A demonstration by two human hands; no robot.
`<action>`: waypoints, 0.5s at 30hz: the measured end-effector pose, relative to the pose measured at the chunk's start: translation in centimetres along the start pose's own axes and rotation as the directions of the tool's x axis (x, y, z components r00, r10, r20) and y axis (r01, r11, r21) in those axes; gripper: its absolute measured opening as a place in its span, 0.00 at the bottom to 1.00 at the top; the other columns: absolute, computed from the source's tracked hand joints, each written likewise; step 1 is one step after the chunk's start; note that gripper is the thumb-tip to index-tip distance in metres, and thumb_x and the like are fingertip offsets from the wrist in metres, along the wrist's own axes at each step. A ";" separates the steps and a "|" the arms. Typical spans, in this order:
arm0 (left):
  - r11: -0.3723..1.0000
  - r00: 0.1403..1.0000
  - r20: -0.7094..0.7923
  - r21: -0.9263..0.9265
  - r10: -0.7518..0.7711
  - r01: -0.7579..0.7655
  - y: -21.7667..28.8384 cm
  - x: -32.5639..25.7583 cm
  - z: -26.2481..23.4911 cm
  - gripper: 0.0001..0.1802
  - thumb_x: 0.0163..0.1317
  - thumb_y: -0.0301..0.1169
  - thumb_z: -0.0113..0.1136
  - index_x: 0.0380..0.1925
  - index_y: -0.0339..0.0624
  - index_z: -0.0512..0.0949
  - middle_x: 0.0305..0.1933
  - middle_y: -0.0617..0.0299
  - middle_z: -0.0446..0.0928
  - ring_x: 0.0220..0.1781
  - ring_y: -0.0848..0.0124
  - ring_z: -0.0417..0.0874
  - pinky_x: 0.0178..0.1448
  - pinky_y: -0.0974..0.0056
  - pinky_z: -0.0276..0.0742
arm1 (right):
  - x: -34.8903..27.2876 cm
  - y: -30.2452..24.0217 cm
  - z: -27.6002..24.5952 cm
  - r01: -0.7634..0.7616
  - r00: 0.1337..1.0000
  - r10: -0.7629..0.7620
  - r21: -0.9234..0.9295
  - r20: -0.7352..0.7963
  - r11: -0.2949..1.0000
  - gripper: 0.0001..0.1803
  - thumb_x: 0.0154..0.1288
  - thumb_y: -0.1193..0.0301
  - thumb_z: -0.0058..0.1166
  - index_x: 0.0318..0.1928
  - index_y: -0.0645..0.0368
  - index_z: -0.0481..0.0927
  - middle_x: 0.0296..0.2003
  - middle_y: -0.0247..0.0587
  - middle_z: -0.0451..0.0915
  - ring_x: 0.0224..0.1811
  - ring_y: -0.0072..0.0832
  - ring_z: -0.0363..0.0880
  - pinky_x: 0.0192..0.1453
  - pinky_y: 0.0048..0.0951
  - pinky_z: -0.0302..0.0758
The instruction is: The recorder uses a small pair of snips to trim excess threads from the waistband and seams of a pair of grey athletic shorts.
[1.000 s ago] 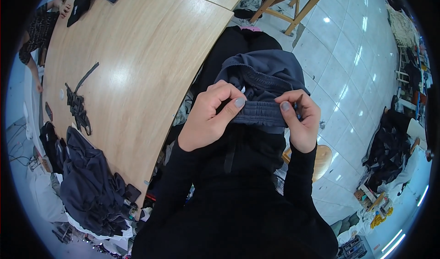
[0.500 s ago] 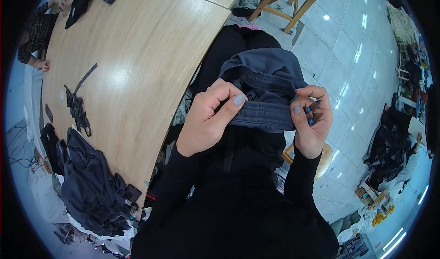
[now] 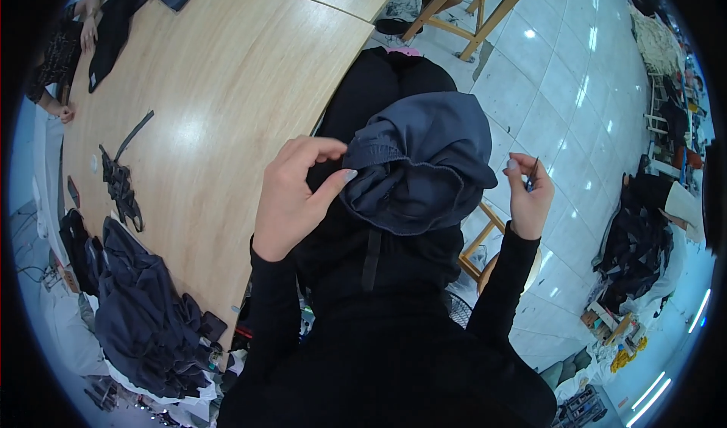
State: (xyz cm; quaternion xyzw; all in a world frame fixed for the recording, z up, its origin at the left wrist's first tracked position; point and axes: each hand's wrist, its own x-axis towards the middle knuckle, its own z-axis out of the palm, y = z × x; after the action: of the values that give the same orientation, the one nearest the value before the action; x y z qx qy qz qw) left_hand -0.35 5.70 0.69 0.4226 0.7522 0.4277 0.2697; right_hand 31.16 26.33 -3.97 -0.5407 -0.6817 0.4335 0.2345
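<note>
A dark blue-grey garment (image 3: 432, 136) with a gathered elastic waistband lies bunched across my lap, its opening toward me. At its left edge is my left hand (image 3: 299, 189), thumb and forefinger apart. The fingertips are right by the waistband; whether they touch it I cannot tell. My right hand (image 3: 530, 201), to the right of the garment and apart from it, has its fingers closed around small thread snips (image 3: 533, 179). Their dark, pointed blade shows between the fingers, and the rest is mostly hidden.
To my left stands a wooden table (image 3: 227, 110) with black straps (image 3: 121, 182), a dark garment heap (image 3: 144, 307) and a phone (image 3: 213, 326). Another person's hands (image 3: 89, 30) are at its far left edge. A wooden stool (image 3: 477, 23) stands ahead on the tiled floor.
Both hands have let go of the waistband and moved apart, left hand leftward, right hand slightly right. The garment has dropped onto my lap. The other person's hand has shifted on the dark cloth.
</note>
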 end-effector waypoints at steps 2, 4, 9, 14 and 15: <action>0.998 0.999 -0.030 0.062 0.022 -0.020 -0.1 1.0 1.5 0.19 0.59 0.23 0.77 0.50 0.37 0.85 0.43 0.53 0.86 0.46 0.59 0.87 0.51 0.60 0.80 | -0.4 -0.4 0.0 -0.011 1.000 0.012 -0.040 0.022 0.999 0.15 0.72 0.74 0.68 0.56 0.62 0.87 0.43 0.33 0.88 0.45 0.16 0.83 0.44 0.20 0.73; 0.980 0.991 0.118 0.197 -0.063 0.039 -2.4 1.4 3.6 0.17 0.57 0.23 0.76 0.47 0.35 0.84 0.41 0.51 0.85 0.43 0.56 0.88 0.48 0.58 0.81 | -1.4 -3.3 1.8 -0.022 0.974 0.015 0.030 0.228 0.999 0.22 0.68 0.71 0.73 0.60 0.61 0.85 0.47 0.33 0.88 0.49 0.18 0.83 0.45 0.20 0.74; 0.996 0.999 -0.053 0.094 0.005 0.000 -1.9 3.1 5.7 0.14 0.59 0.22 0.69 0.46 0.37 0.80 0.39 0.51 0.81 0.46 0.47 0.84 0.50 0.51 0.80 | -1.0 -2.2 4.3 0.134 0.991 -0.133 -0.072 0.016 0.988 0.28 0.66 0.70 0.75 0.64 0.61 0.82 0.49 0.39 0.88 0.49 0.25 0.85 0.48 0.25 0.78; 0.992 0.986 -0.162 -0.118 0.025 -0.044 -0.7 6.2 5.1 0.12 0.65 0.14 0.58 0.48 0.35 0.78 0.49 0.48 0.86 0.48 0.55 0.89 0.55 0.59 0.82 | 1.5 2.3 3.7 0.134 0.984 -0.127 -0.045 0.121 0.990 0.13 0.69 0.74 0.70 0.51 0.65 0.86 0.37 0.40 0.88 0.41 0.24 0.85 0.50 0.29 0.79; 0.949 0.975 -0.220 -0.303 0.020 -0.088 0.8 6.7 4.5 0.12 0.68 0.14 0.56 0.49 0.35 0.77 0.53 0.48 0.86 0.52 0.59 0.89 0.58 0.61 0.82 | 1.6 1.0 3.5 0.101 0.995 -0.102 0.072 0.014 0.992 0.05 0.72 0.76 0.66 0.44 0.66 0.87 0.34 0.35 0.87 0.41 0.23 0.84 0.51 0.28 0.79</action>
State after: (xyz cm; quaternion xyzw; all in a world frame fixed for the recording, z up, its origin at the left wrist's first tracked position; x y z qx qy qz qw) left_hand 0.15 13.60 -1.08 0.3469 0.6880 0.5911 0.2385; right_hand 28.40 26.72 -6.85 -0.4927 -0.6947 0.4497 0.2693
